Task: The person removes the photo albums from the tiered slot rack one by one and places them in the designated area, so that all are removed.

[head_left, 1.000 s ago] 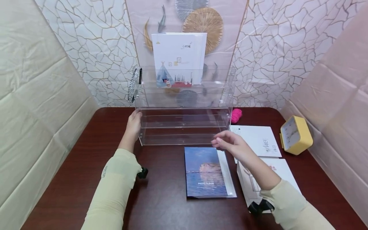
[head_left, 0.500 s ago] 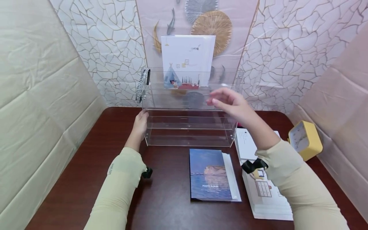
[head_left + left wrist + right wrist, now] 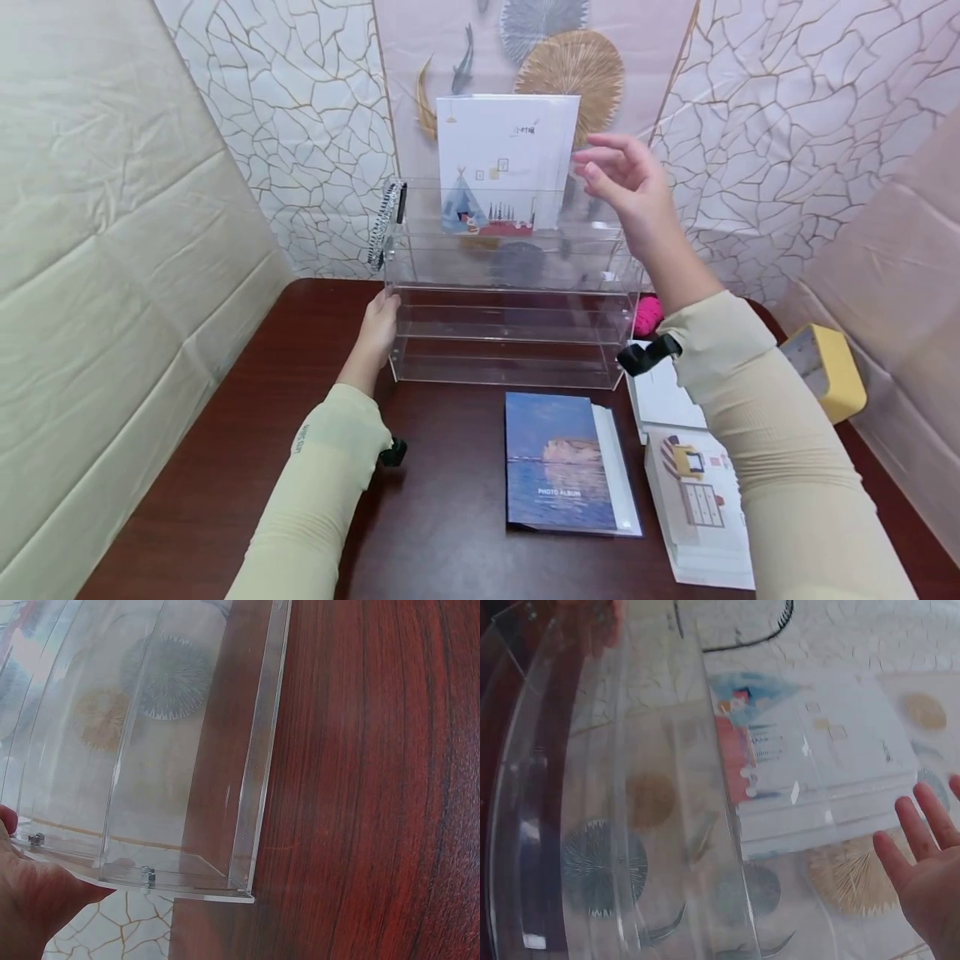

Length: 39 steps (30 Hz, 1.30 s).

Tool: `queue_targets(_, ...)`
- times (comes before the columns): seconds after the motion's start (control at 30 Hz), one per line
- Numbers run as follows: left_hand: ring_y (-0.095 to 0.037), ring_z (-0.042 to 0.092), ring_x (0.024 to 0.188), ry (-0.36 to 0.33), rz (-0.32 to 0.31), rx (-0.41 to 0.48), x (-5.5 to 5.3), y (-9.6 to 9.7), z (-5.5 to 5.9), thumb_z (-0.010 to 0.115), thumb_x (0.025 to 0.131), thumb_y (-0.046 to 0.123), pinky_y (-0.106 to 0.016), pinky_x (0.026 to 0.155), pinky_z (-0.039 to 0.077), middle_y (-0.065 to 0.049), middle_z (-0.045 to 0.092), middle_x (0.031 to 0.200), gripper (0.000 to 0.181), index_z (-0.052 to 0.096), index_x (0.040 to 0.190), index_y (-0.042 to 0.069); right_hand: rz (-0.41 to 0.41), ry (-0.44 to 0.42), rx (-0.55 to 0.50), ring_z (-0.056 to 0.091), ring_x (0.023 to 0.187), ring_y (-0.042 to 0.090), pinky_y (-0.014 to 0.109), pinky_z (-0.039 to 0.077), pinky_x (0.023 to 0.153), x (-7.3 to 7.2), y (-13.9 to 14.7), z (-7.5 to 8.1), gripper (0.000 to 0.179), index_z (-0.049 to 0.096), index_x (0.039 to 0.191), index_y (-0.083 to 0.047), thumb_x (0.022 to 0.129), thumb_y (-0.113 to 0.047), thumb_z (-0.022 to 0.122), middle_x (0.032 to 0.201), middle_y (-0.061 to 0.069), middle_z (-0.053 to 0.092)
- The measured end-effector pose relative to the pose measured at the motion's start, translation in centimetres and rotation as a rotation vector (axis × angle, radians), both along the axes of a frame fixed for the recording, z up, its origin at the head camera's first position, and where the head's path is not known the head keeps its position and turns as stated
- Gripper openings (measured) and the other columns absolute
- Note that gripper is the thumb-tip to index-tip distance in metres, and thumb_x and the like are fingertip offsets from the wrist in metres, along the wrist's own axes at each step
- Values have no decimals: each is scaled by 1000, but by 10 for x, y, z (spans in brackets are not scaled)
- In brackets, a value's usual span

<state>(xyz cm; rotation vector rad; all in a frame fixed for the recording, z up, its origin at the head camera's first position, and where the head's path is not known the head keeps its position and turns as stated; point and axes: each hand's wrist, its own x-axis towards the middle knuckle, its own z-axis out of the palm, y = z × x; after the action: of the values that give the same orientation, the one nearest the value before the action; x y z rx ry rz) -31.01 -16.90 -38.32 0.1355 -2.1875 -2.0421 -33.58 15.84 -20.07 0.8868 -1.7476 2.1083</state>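
A clear acrylic tiered rack [image 3: 510,371] stands at the back of the table. My left hand [image 3: 378,323] grips the edge of its left side panel; in the left wrist view the hand [image 3: 45,904] is at that panel's edge. On the rack's top tier, a white book [image 3: 487,142] with a tent drawing stands upright. My right hand [image 3: 630,187] is raised just right of it, fingers loosely bent and holding nothing. In the right wrist view, its spread fingers are near the white book [image 3: 832,750], apart from it. A blue photo album [image 3: 558,462] lies flat in front of the rack.
A spiral-bound notebook [image 3: 385,225] is at the rack's upper left. At right, white books [image 3: 697,508] lie partly under my right arm. Behind them are pink yarn [image 3: 648,316] and a yellow clock [image 3: 843,375]. Fabric walls surround the table.
My right hand has risen from above the photo album to beside the upright white book. The left hand keeps its grip on the rack. The head view has shifted slightly left.
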Motion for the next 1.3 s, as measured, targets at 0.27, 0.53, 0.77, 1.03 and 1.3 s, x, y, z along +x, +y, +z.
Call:
queue_targets(0.27, -24, 24, 136, 8, 1, 15, -1, 0, -2, 32, 100, 17, -33, 111, 20, -17, 27, 149, 51, 24, 146, -3, -129, -82, -73, 54, 108, 28, 33, 47, 87, -27, -4, 7, 53, 49, 129, -9, 81, -1, 70, 122, 20, 56)
queue_targets(0.53, -23, 21, 137, 5, -2, 8, -2, -1, -2, 33, 100, 16, -32, 112, 18, -16, 24, 150, 52, 22, 146, -3, -164, -239, -30, 42, 125, 28, 30, 41, 98, -47, -14, 6, 75, 34, 142, -10, 79, -4, 73, 137, 19, 44)
queue_targets(0.77, -24, 17, 138, -32, -22, 39, 10, 2, 14, 33, 100, 13, -32, 112, 16, -18, 20, 151, 52, 19, 146, -6, -241, -325, 129, 45, 125, 23, 25, 39, 99, -57, -24, 10, 83, 28, 145, -5, 78, -11, 76, 138, 15, 45)
queue_targets(1.03, -23, 25, 135, 17, -22, 57, -4, -1, -3, 32, 101, 16, -32, 111, 19, -16, 28, 149, 49, 24, 146, -2, -367, -389, 472, 53, 111, 19, 28, 41, 93, -61, -33, 16, 73, 41, 135, -3, 77, -28, 78, 129, 13, 54)
queue_targets(1.3, -22, 19, 138, 29, 4, 49, -4, -2, -5, 34, 99, 14, -29, 112, 16, -17, 23, 150, 52, 21, 146, -5, -425, -366, 545, 56, 100, 17, 27, 44, 82, -62, -38, 13, 66, 48, 126, -1, 75, -27, 80, 117, 12, 59)
